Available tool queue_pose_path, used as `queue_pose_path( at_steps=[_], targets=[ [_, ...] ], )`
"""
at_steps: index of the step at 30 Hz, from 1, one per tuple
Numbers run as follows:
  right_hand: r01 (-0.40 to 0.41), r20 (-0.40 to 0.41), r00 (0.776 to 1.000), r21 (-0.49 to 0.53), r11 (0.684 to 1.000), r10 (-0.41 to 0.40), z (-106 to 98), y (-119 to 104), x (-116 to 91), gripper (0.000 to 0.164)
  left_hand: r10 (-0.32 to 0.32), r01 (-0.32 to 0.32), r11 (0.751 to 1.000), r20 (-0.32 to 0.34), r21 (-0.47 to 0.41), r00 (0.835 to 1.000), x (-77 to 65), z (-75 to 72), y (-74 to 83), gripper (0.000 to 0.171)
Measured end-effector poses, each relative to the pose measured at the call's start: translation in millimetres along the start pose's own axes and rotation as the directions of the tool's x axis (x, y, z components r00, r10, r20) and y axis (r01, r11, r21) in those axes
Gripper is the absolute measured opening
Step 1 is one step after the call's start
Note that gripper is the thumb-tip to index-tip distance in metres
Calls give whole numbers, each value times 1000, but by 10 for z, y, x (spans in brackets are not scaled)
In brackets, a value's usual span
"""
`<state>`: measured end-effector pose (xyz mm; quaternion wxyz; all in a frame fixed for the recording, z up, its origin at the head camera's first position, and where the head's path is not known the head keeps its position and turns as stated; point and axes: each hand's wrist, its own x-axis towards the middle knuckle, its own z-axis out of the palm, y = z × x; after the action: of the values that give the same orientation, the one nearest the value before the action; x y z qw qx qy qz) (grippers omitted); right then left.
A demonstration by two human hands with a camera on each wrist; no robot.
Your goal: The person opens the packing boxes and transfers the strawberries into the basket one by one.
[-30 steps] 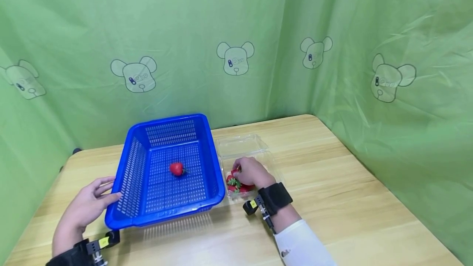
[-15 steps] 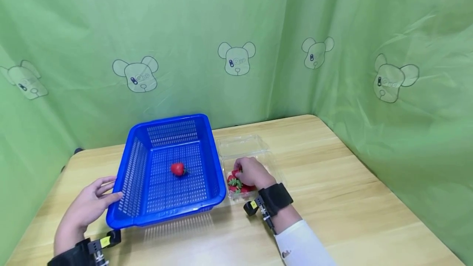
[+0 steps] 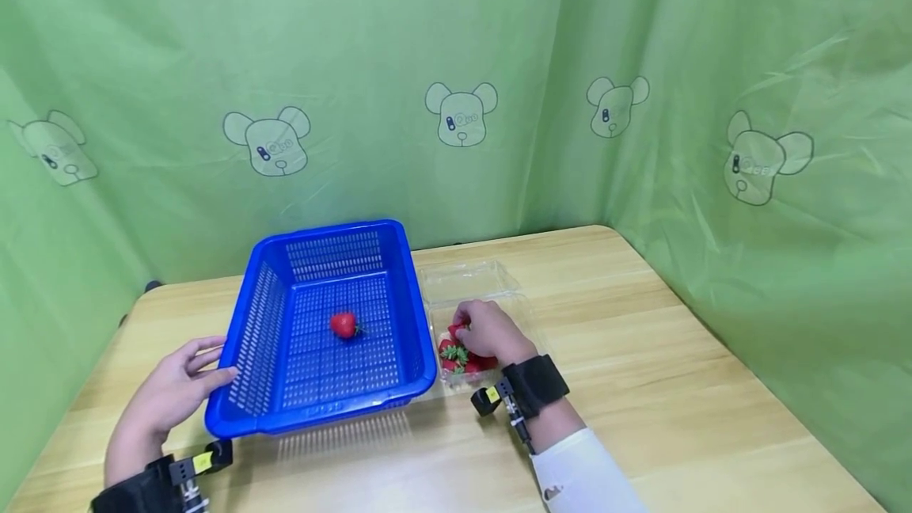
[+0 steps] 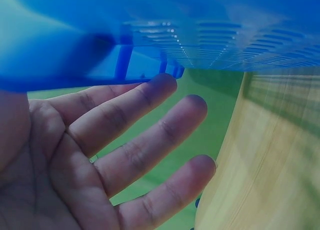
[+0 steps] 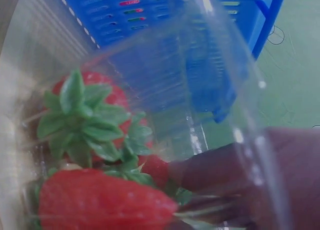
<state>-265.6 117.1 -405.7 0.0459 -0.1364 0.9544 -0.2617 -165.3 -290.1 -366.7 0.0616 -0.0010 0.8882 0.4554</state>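
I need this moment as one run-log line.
left hand: holds basket; right hand: grips strawberry in clear box; inside basket: another strawberry

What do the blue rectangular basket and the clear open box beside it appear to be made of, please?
Blue rectangular basket: probably moulded plastic, fairly glossy, going by its smooth rim's highlights and regular slots. Clear open box: likely thin, shiny plastic, since the basket shows through it and glints line its edges.
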Motion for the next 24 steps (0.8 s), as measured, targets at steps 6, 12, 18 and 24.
queue_pose_path(
  at_steps=[6, 12, 18, 24],
  targets=[
    [-8, -14, 1000, 13, 1000, 8, -23, -3, -23, 5, 10, -10, 1000, -6, -1, 1000, -4, 14, 19, 63],
    [15, -38, 999, 26, 1000, -14, -49, -9, -32, 5, 3, -3, 1000, -1, -11, 1000, 4, 34, 14, 63],
    [17, -46, 999, 46, 999, -15, -63, -31, -19, 6, 4, -4, 1000, -6, 0, 1000, 14, 3, 10, 62],
    [19, -53, 998, 51, 999, -16, -66, -63, -21, 6, -8, 8, 1000, -6, -2, 1000, -2, -3, 12, 62]
  ],
)
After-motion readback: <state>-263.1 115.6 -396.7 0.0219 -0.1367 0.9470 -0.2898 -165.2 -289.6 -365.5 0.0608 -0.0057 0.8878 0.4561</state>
